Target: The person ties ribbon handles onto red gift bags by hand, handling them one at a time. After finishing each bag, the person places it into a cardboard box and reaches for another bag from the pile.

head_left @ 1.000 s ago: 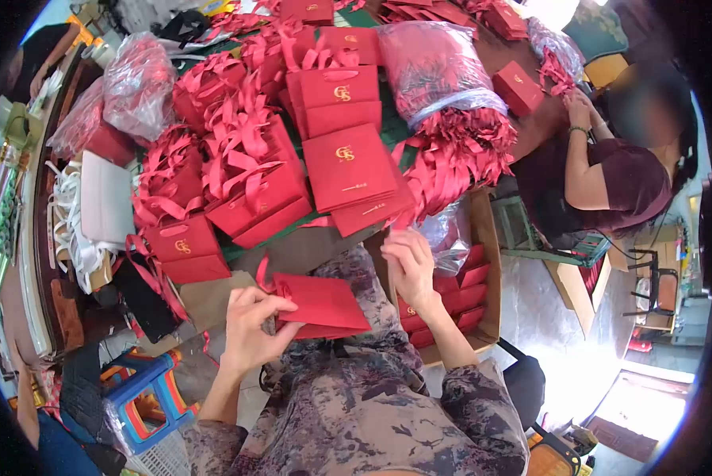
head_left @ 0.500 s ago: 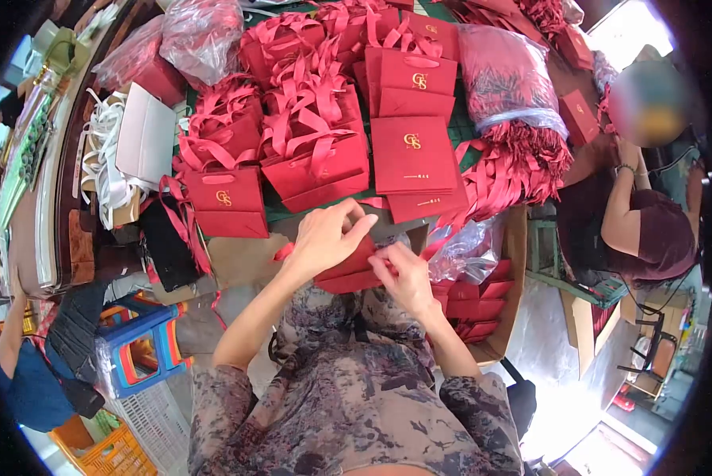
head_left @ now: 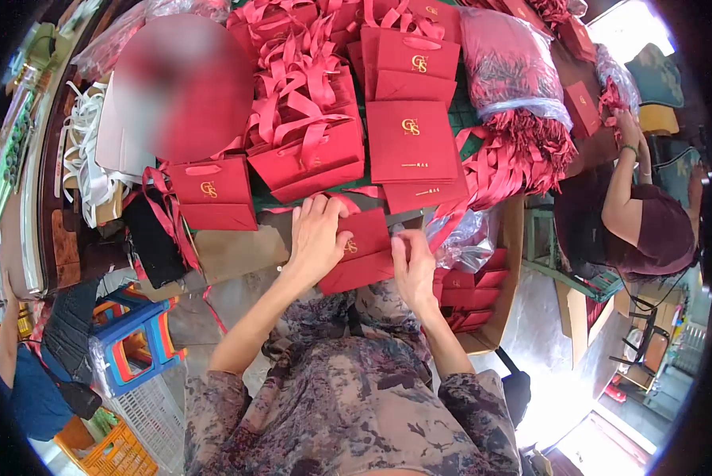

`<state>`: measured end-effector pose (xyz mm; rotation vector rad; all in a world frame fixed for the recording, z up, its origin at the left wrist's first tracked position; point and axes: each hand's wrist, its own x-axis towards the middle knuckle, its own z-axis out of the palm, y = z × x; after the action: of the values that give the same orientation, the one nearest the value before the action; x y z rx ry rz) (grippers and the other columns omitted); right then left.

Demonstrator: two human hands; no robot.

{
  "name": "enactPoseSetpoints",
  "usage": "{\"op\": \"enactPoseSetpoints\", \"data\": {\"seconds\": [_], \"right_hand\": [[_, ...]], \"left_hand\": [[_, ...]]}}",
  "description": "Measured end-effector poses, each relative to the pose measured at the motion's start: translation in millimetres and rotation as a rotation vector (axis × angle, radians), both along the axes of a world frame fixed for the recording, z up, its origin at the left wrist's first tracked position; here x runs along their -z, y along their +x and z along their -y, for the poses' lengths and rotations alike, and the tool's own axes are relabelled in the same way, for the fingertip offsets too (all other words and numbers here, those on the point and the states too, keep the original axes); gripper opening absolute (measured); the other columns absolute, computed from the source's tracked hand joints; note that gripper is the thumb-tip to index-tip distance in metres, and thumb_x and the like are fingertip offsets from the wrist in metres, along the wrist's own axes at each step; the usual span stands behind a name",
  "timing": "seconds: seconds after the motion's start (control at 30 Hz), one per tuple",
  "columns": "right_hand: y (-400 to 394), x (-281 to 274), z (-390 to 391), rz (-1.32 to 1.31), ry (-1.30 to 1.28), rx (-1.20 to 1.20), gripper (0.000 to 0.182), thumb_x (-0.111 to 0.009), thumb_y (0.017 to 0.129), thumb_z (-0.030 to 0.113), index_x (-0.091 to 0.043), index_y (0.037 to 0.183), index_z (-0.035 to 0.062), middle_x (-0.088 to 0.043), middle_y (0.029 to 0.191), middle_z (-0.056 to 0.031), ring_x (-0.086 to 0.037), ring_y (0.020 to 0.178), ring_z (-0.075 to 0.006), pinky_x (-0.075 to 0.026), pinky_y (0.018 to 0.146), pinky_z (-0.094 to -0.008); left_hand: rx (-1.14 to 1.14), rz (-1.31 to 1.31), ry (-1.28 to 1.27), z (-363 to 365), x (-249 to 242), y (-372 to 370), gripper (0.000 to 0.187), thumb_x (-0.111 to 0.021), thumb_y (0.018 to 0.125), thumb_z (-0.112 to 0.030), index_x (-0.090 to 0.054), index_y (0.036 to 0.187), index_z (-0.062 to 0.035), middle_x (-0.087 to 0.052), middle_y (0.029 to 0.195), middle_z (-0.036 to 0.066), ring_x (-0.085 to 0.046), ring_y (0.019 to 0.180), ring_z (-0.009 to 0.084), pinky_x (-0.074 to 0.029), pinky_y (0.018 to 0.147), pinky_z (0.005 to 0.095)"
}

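A small red paper bag [head_left: 369, 232] with a gold monogram is held flat above my lap, near the table edge. My left hand [head_left: 318, 238] closes on its upper left side, thumb over the front near the monogram. At the bag's right edge, my right hand [head_left: 414, 274] has its thumb and fingers pinched together on it. A strip of red ribbon [head_left: 357, 198] shows by the bag's top, partly hidden by my left fingers. Just beyond are flat stacked red bags [head_left: 411, 143] and rows of bags with ribbon handles [head_left: 312, 159].
A ribbon bundle in plastic [head_left: 507, 63] lies at the right back. Below it, a cardboard box [head_left: 511, 285] holds red bags. White ribbons [head_left: 86, 151] hang at left, above stacked plastic stools [head_left: 138, 341]. A co-worker's arm [head_left: 622, 174] is at far right; another person stands far left.
The bag has come up into fuller view, its monogram now showing. My left hand has shifted to its left side, and my right hand has moved slightly right along its edge.
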<state>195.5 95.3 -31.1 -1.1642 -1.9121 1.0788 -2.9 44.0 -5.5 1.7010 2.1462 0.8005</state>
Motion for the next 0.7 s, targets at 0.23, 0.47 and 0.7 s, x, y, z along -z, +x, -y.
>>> {"op": "enactPoseSetpoints", "data": {"seconds": [0.23,0.47,0.7], "right_hand": [[-15,-23,3,0.075,0.164,-0.037,0.011,-0.058,0.096,0.001,-0.062,0.106,-0.0005,-0.057,0.100,-0.0161,-0.060,0.085,-0.0280,-0.050,0.074,-0.0373],[-30,5,1,-0.038,-0.045,0.057,0.013,-0.065,0.092,-0.001,-0.068,0.105,-0.0005,-0.065,0.091,-0.0117,-0.064,0.078,-0.0202,-0.051,0.068,-0.0317],[-32,-3,-2,-0.027,-0.054,0.053,0.012,-0.066,0.093,0.001,-0.069,0.104,-0.0003,-0.066,0.092,-0.0124,-0.065,0.081,-0.0192,-0.051,0.070,-0.0296]], "left_hand": [[0.051,-0.070,-0.030,-6,-7,4,0.036,-0.078,0.070,-0.005,-0.059,0.101,-0.0100,-0.061,0.096,0.007,-0.055,0.096,0.0296,-0.038,0.083,0.0419],[0.103,0.025,-0.046,-9,-8,-1,0.029,-0.075,0.072,-0.004,-0.061,0.098,-0.0082,-0.061,0.088,0.008,-0.057,0.090,0.0295,-0.038,0.082,0.0427],[0.163,0.450,-0.228,-20,-9,-11,0.022,-0.063,0.083,0.006,-0.061,0.105,0.0025,-0.070,0.101,0.016,-0.070,0.092,0.0288,-0.054,0.082,0.0380]]}}
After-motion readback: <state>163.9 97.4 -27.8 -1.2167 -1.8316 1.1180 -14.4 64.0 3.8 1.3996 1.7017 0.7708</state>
